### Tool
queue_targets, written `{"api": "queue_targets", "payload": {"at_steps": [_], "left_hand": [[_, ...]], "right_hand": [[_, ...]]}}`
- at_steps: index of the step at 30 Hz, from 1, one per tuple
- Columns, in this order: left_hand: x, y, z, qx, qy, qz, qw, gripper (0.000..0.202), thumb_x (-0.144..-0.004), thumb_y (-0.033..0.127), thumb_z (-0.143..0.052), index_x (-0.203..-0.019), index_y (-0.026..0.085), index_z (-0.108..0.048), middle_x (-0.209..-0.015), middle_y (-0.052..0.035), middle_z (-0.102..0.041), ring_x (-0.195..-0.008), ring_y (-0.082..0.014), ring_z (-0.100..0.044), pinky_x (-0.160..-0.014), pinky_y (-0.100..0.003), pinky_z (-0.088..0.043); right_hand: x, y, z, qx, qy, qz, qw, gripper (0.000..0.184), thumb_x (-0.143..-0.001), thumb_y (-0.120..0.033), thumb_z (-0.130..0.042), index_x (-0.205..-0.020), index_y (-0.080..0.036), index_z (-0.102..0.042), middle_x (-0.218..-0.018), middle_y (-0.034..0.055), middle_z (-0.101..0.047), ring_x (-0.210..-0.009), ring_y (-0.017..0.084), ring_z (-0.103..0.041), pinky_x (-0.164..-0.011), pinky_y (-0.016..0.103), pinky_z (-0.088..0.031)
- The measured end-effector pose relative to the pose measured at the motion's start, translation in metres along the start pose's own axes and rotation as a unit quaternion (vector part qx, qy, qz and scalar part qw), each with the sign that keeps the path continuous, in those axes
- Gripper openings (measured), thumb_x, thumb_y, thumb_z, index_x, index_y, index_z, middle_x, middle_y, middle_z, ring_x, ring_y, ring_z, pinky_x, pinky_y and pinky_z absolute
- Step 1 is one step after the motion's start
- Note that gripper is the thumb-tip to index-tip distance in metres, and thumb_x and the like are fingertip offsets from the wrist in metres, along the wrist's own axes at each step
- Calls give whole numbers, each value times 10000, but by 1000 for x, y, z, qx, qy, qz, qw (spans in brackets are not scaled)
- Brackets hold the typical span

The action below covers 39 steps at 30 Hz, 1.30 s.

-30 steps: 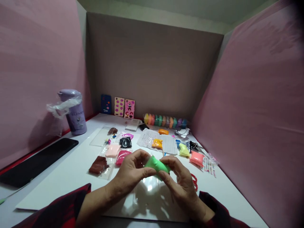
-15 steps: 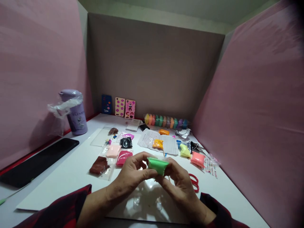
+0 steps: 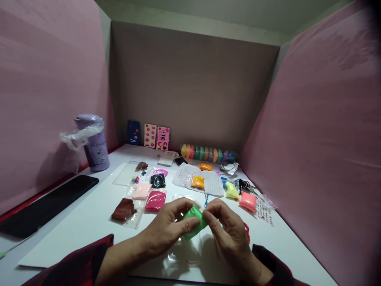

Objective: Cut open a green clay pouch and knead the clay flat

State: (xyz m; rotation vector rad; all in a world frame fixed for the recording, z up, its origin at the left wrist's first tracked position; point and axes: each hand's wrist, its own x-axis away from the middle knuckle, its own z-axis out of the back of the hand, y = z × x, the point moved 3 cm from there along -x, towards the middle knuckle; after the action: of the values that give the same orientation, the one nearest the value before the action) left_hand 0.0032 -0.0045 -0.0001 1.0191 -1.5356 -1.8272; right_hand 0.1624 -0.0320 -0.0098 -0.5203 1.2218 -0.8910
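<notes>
A small packet of bright green clay (image 3: 195, 213) is held above the white board (image 3: 74, 238), turned at a slant. My left hand (image 3: 162, 226) grips its body, thumb across the front. At the packet's right corner, thumb and forefinger of my right hand (image 3: 230, 228) are pinched together on the edge. Below my hands lies some shiny clear plastic (image 3: 175, 258), its shape partly covered. Red scissor handles (image 3: 247, 232) show just behind my right hand. A thin stick with a blue tip (image 3: 206, 201) lies just beyond the packet.
Clay packs in brown (image 3: 123, 209), magenta (image 3: 156, 200), black (image 3: 157, 180) and coral (image 3: 248, 201) lie around. Further back are a lined paper sheet (image 3: 214, 182), a row of colored clay (image 3: 202, 152) and decorated phone cases (image 3: 150, 135). A purple tumbler (image 3: 97, 149) and dark phone (image 3: 50, 204) stand left.
The green packet has been turned from level to slanted and sits slightly lower. My right hand has shifted from holding its side to pinching its corner.
</notes>
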Motion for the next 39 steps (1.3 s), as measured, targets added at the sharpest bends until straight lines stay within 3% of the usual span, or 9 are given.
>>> {"api": "queue_targets", "payload": {"at_steps": [5,13,18,21,27,33,39], "left_hand": [[1,2,-1,2,-28,39,999,285,-850,421,-551,-811,146,-613,-694,15,-485,-650,-114,-436,-583,-225,-340],[-2,2,-1,-9,-21,48,999,372,-853,467,-516,-722,131,-610,-629,24,-424,-603,-109,-378,-546,-231,-291],[0,0,-4,51,-40,63,996,301,-798,426,-617,-835,127,-630,-729,-12,-556,-679,-130,-499,-613,-235,-372],[1,-1,-7,52,-63,69,994,286,-782,405,-642,-808,125,-590,-683,-8,-561,-628,-129,-524,-597,-249,-404],[1,0,-8,16,-34,60,997,318,-799,435,-613,-731,136,-527,-614,22,-486,-565,-104,-470,-535,-228,-380],[2,0,-6,-27,-17,52,998,320,-816,448,-587,-721,154,-505,-608,38,-459,-552,-98,-447,-515,-224,-359],[5,-8,-8,-67,-42,100,992,289,-815,430,-575,-719,184,-459,-538,55,-464,-456,-85,-420,-428,-200,-306]], "right_hand": [[4,-7,-6,31,-12,24,999,155,-914,-240,-500,-770,-187,-525,-729,18,-507,-658,155,-491,-593,291,-393],[7,-8,-9,15,-13,2,1000,178,-926,-258,-478,-764,-190,-508,-722,12,-489,-651,152,-470,-596,291,-385],[7,-8,-6,-17,2,9,1000,162,-926,-250,-482,-776,-193,-499,-739,5,-480,-656,145,-471,-591,280,-387],[6,-7,-4,-20,14,17,1000,153,-924,-232,-485,-776,-194,-496,-742,-1,-476,-654,140,-472,-588,273,-386],[5,-8,0,52,25,60,996,134,-905,-182,-503,-772,-189,-506,-731,0,-490,-661,142,-482,-602,272,-382],[4,-2,-2,61,-16,27,998,97,-919,-220,-479,-838,-189,-524,-739,6,-517,-643,147,-493,-578,270,-383],[6,-11,-3,105,-20,103,989,126,-903,-116,-461,-804,-193,-475,-723,-2,-461,-637,141,-446,-576,275,-335]]}}
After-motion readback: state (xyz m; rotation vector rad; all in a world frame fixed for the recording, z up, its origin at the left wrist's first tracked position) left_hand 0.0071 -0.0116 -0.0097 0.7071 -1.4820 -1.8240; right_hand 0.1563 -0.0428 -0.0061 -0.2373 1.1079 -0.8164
